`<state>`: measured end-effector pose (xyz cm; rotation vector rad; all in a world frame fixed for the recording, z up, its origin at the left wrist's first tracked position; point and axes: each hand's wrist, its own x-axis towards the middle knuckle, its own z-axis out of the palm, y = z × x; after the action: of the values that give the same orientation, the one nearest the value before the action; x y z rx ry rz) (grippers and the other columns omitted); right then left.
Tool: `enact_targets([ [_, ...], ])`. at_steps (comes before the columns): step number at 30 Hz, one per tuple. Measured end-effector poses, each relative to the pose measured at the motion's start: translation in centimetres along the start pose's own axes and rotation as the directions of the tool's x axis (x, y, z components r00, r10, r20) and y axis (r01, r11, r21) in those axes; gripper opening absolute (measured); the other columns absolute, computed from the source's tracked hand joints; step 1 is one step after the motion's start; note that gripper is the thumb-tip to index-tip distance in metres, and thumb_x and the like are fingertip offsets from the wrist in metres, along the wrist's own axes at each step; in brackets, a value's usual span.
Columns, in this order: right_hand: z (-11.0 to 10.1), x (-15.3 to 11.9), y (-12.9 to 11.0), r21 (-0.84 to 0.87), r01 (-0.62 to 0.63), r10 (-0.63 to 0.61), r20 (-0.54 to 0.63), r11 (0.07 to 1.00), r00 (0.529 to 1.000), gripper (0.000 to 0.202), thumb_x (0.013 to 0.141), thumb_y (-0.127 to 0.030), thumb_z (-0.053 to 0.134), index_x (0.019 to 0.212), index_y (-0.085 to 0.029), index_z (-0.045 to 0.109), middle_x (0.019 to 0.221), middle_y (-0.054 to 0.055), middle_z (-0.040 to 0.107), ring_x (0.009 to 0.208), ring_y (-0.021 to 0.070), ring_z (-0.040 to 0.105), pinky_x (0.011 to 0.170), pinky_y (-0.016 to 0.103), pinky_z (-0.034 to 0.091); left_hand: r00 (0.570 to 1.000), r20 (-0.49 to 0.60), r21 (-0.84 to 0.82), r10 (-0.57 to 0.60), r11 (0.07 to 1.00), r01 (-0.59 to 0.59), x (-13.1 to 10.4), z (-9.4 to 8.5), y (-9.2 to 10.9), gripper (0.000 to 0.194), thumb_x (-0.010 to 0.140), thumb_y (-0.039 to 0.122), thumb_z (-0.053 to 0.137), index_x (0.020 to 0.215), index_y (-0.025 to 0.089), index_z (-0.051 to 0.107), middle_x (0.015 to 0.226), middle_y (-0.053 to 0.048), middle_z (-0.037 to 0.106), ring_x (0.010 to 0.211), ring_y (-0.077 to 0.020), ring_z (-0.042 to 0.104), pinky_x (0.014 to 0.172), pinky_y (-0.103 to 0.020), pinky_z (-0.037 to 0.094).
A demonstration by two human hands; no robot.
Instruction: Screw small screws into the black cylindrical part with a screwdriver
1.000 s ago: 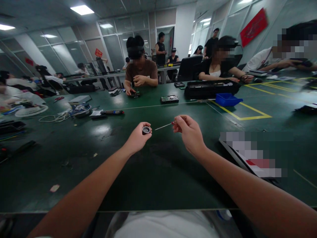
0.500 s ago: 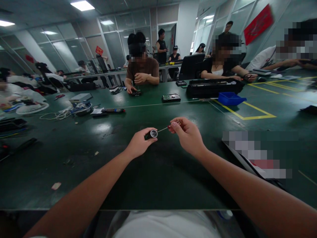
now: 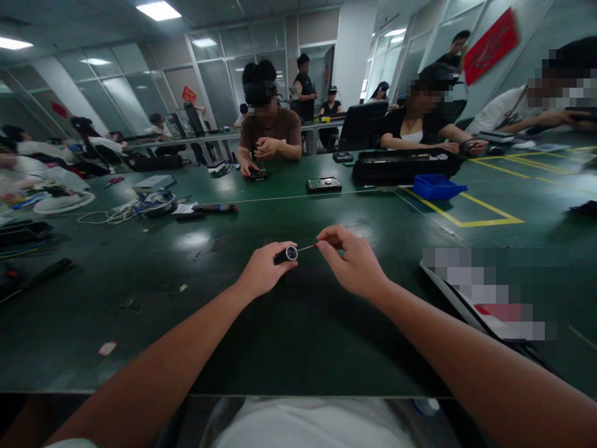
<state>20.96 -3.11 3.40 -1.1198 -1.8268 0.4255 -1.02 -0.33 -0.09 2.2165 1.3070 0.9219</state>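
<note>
A black cylinder (image 3: 280,256) with a silver-rimmed round end, much like a small flashlight, is gripped between the thumb and fingers of my left hand (image 3: 259,270). Its rimmed end faces right and toward me. My right hand (image 3: 354,261) pinches a screwdriver (image 3: 306,249) with a thin metal shaft. Only a bit of its red handle shows; the fingers cover the rest. The shaft's tip is at the cylinder's rimmed end, though I cannot tell how far in it reaches. Both hands are above the green table (image 3: 298,348).
A hard drive (image 3: 324,184) and a blue tray (image 3: 436,186) lie beyond my hands, near a long black case (image 3: 405,167). Pens (image 3: 214,208) and cables (image 3: 153,204) are at left. A partly blurred packet (image 3: 466,298) lies right. Co-workers sit across the table.
The fingers of my right hand have shifted on the screwdriver, and less of the red handle shows. The cylinder has turned slightly in my left hand.
</note>
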Motion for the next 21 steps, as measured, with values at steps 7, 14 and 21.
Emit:
enact_targets([
  [7,-0.14,0.23,-0.39,-0.080,-0.126,0.128,0.019,0.989,0.992,0.033,0.099,-0.041,0.043,0.089,-0.019,0.066,0.064,0.001,0.064,0.060,0.0172,0.060,0.060,0.031,0.041,0.999,0.026,0.043,0.018,0.999,-0.019,0.03,0.16,0.05,0.040,0.083,0.025,0.074,0.122,0.028,0.067,0.115,-0.003,0.070,0.107,-0.0223,0.063,0.097,-0.038,0.047],
  [14,0.17,0.17,-0.07,-0.047,-0.131,0.132,0.018,0.990,0.991,0.028,0.096,-0.029,0.043,0.116,-0.018,0.061,0.082,0.005,0.068,0.072,0.0191,0.063,0.065,0.031,0.043,1.000,0.003,0.057,0.003,0.998,-0.003,0.00,-0.19,0.20,0.040,0.084,0.026,0.073,0.123,0.028,0.067,0.115,-0.002,0.070,0.107,-0.0221,0.062,0.096,-0.038,0.046],
  [21,0.26,0.47,0.09,-0.082,-0.173,0.177,0.039,0.981,0.983,0.036,0.099,-0.044,0.041,0.096,-0.022,0.069,0.069,0.002,0.065,0.064,0.0192,0.060,0.059,0.032,0.040,1.000,-0.007,0.046,-0.005,0.999,0.005,-0.09,-0.55,0.26,0.039,0.083,0.027,0.073,0.122,0.026,0.067,0.116,-0.003,0.070,0.108,-0.0234,0.063,0.098,-0.040,0.046],
])
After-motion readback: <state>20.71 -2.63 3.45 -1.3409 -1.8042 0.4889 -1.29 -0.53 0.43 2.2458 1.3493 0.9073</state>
